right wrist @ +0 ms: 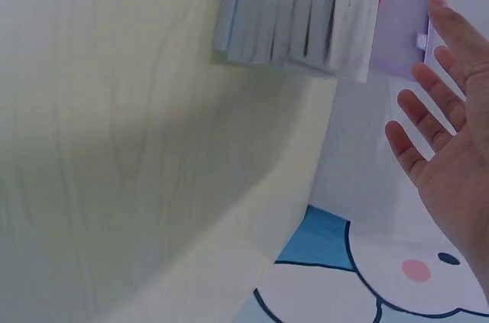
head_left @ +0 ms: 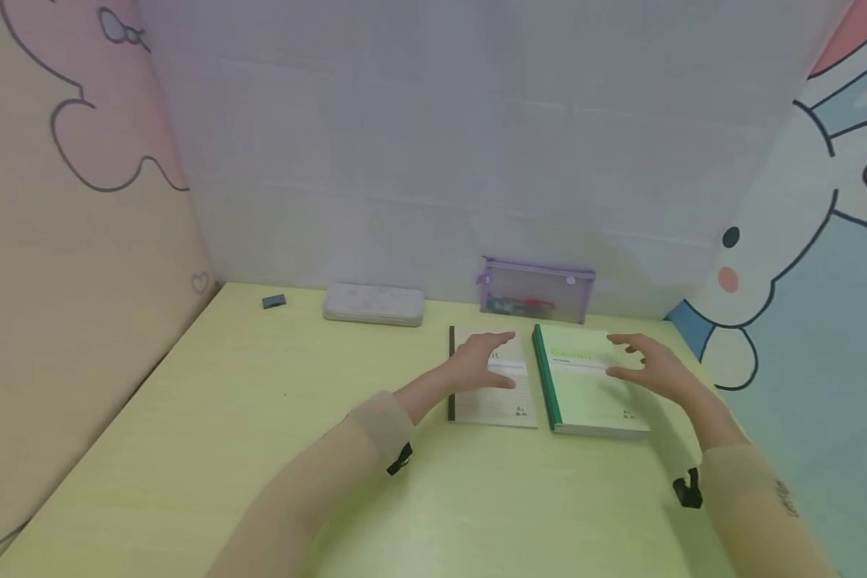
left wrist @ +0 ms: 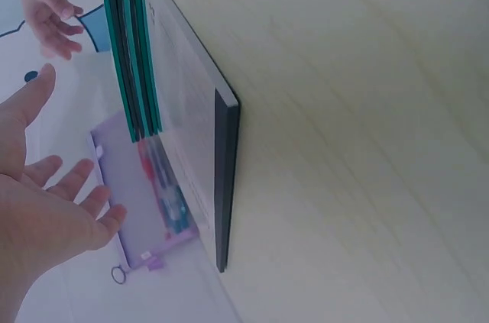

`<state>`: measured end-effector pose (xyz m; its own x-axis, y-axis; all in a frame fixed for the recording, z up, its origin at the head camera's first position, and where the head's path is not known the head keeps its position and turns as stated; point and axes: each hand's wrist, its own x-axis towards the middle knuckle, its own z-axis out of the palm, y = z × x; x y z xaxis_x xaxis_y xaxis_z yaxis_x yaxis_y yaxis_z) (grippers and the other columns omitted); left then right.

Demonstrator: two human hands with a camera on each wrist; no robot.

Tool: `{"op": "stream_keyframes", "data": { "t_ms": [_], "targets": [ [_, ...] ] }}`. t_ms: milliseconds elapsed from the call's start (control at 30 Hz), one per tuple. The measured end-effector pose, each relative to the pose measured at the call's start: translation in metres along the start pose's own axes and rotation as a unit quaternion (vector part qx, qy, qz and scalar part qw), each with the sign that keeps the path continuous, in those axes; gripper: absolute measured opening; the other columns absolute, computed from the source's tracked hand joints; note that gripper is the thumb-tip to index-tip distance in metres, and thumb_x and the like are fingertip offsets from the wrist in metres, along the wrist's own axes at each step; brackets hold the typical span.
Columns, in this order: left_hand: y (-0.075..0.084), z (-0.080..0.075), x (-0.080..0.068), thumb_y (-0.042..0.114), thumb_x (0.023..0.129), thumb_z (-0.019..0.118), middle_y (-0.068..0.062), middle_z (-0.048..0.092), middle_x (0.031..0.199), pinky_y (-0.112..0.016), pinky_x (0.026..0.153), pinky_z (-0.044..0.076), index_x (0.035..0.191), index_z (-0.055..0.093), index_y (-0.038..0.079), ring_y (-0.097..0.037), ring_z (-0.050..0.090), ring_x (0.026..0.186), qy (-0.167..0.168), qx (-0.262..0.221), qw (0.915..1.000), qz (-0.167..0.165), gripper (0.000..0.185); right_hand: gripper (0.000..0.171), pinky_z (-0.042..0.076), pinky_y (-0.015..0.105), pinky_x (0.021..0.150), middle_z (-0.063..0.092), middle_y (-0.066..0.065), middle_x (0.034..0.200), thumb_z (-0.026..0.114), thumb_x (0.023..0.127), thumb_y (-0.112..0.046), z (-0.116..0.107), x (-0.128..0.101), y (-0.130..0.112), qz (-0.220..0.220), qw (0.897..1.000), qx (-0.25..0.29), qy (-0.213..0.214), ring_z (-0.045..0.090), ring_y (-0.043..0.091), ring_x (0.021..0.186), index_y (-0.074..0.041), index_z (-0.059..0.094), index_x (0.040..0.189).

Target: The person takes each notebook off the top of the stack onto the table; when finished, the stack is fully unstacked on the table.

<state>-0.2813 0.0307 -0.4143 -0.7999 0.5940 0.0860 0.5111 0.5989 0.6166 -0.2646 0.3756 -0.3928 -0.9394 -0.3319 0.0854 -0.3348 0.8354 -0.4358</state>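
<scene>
Pale-green wooden desk (head_left: pixel 260 449): carries everything listed; the walls round it bear cartoon drawings.
Cream notebook with black spine (head_left: pixel 493 393): flat on the desk, far centre, long axis running away from the person, spine on the left.
Stack of green-spined notebooks (head_left: pixel 588 385): flat, just beside the cream one on its right and parallel to it, spines facing it; the left wrist view shows several volumes.
Left hand (head_left: pixel 480 365): fingers straight and spread, holding nothing; over the cream notebook, though contact cannot be told.
Right hand (head_left: pixel 646 365): fingers spread and relaxed, empty; above the right half of the green stack, and the right wrist view shows a gap between palm and books.
Governing relation: each hand has its own book directly beneath it; the left is nearer the cream notebook, the right nearer the green stack.
Purple mesh zip pouch (head_left: pixel 537 291): stands against the back wall, just behind both books, with coloured pens inside.
Grey oblong pencil case (head_left: pixel 372 304): by the back wall, left of the pouch.
Small dark-grey block (head_left: pixel 274 301): left of the case, well apart from the hands.
</scene>
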Motion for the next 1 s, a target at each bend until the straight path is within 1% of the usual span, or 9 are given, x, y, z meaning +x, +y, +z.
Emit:
{"op": "stream_keyframes", "data": {
  "t_ms": [133, 267, 433, 533, 633, 733, 833, 900, 1000],
  "targets": [
    [0.009, 0.015, 0.006, 0.04, 0.078, 0.076, -0.002, 0.034, 0.151, -0.043, 0.112, 0.028, 0.151, 0.025, 0.02, -0.024, 0.031, 0.139, 0.011, -0.012, 0.9999, -0.004, 0.091, 0.071, 0.04, 0.062, 0.092, 0.039, 0.028, 0.139, 0.067, 0.087, -0.036, 0.0, -0.013, 0.015, 0.021, 1.0, 0.007, 0.001, 0.043, 0.046, 0.117, 0.0, 0.038, 0.141],
    [0.013, 0.029, 0.014, 0.039, 0.077, 0.077, -0.001, 0.029, 0.154, -0.038, 0.114, 0.026, 0.152, 0.02, 0.018, -0.022, 0.028, 0.14, 0.019, -0.047, 0.9987, 0.0, 0.096, 0.077, 0.04, 0.063, 0.09, 0.033, 0.028, 0.143, 0.066, 0.088, -0.039, 0.002, -0.022, 0.026, 0.051, 0.999, 0.013, -0.016, 0.041, 0.048, 0.12, -0.002, 0.031, 0.145],
    [0.017, 0.044, 0.019, 0.038, 0.077, 0.077, -0.001, 0.025, 0.155, -0.037, 0.113, 0.027, 0.152, 0.016, 0.018, -0.022, 0.027, 0.141, 0.006, -0.108, 0.994, -0.015, 0.099, 0.081, 0.044, 0.061, 0.086, 0.032, 0.027, 0.145, 0.066, 0.087, -0.041, 0.008, -0.03, 0.037, 0.069, 0.997, 0.019, -0.034, 0.042, 0.047, 0.119, -0.003, 0.027, 0.148],
    [0.021, 0.052, 0.021, 0.038, 0.077, 0.077, -0.002, 0.025, 0.155, -0.038, 0.113, 0.029, 0.152, 0.016, 0.018, -0.023, 0.028, 0.141, -0.005, -0.122, 0.992, -0.032, 0.098, 0.081, 0.043, 0.061, 0.087, 0.038, 0.027, 0.142, 0.065, 0.088, -0.041, 0.012, -0.032, 0.042, 0.074, 0.996, 0.021, -0.041, 0.043, 0.047, 0.119, -0.001, 0.026, 0.147],
    [0.026, 0.059, 0.024, 0.038, 0.077, 0.077, -0.003, 0.026, 0.155, -0.036, 0.113, 0.029, 0.152, 0.017, 0.018, -0.023, 0.028, 0.14, -0.01, -0.126, 0.9909, -0.046, 0.098, 0.08, 0.043, 0.059, 0.087, 0.049, 0.027, 0.132, 0.063, 0.089, -0.042, 0.016, -0.031, 0.046, 0.079, 0.996, 0.021, -0.042, 0.048, 0.044, 0.116, 0.003, 0.027, 0.146],
    [0.029, 0.066, 0.027, 0.038, 0.075, 0.078, -0.003, 0.026, 0.155, -0.034, 0.113, 0.028, 0.152, 0.018, 0.016, -0.021, 0.028, 0.141, -0.012, -0.119, 0.9912, -0.057, 0.1, 0.077, 0.046, 0.05, 0.084, 0.058, 0.022, 0.119, 0.063, 0.089, -0.042, 0.02, -0.029, 0.048, 0.081, 0.996, 0.021, -0.039, 0.053, 0.038, 0.109, 0.004, 0.032, 0.143],
    [0.032, 0.072, 0.03, 0.04, 0.075, 0.078, -0.003, 0.028, 0.154, -0.033, 0.113, 0.028, 0.152, 0.019, 0.015, -0.021, 0.028, 0.14, -0.012, -0.096, 0.9934, -0.061, 0.1, 0.073, 0.045, 0.037, 0.079, 0.061, 0.015, 0.11, 0.064, 0.089, -0.04, 0.021, -0.027, 0.05, 0.081, 0.996, 0.025, -0.039, 0.055, 0.029, 0.102, 0.004, 0.038, 0.141],
    [0.034, 0.074, 0.032, 0.042, 0.075, 0.078, -0.003, 0.03, 0.153, -0.032, 0.113, 0.028, 0.151, 0.021, 0.015, -0.021, 0.029, 0.14, -0.008, -0.071, 0.9956, -0.061, 0.099, 0.071, 0.043, 0.031, 0.075, 0.061, 0.013, 0.107, 0.065, 0.088, -0.039, 0.022, -0.026, 0.049, 0.08, 0.996, 0.028, -0.04, 0.054, 0.024, 0.097, 0.004, 0.041, 0.139],
    [0.035, 0.075, 0.033, 0.042, 0.076, 0.077, -0.005, 0.032, 0.152, -0.033, 0.112, 0.029, 0.15, 0.023, 0.014, -0.023, 0.031, 0.138, -0.001, -0.045, 0.9967, -0.067, 0.096, 0.068, 0.04, 0.025, 0.071, 0.06, 0.01, 0.104, 0.066, 0.087, -0.038, 0.022, -0.023, 0.049, 0.079, 0.995, 0.033, -0.04, 0.051, 0.018, 0.093, 0.003, 0.044, 0.137]
  ]
}}
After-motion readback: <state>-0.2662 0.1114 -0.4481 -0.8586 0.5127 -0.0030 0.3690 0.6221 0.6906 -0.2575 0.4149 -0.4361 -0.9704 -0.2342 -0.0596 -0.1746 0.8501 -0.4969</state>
